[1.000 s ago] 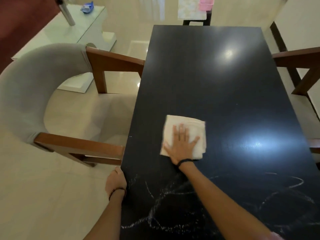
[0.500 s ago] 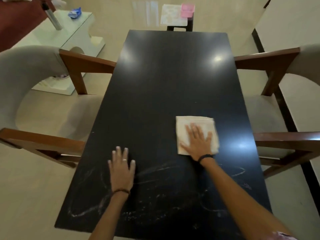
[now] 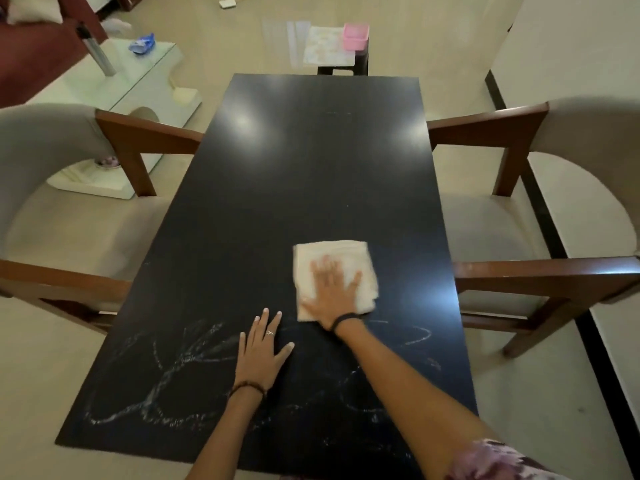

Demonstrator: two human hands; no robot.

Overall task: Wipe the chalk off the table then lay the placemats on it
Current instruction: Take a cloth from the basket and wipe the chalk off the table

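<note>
The right hand (image 3: 334, 292) presses flat, fingers straight, on the folded cream cloth (image 3: 335, 279) near the black rectangular table's (image 3: 311, 161) right edge; the left hand (image 3: 260, 351) rests open-fingered on white chalk scribbles (image 3: 166, 379) near the near edge.

Black table (image 3: 311, 188) with white chalk scribbles (image 3: 173, 375) across its near end. Folded cream cloth (image 3: 349, 258) lies flat just beyond them. Pale sheets, possibly the placemats (image 3: 325, 46), rest on a stool past the far end.

Cloth (image 3: 334, 277) on table (image 3: 311, 174), chalk marks (image 3: 166, 382) nearer.
</note>
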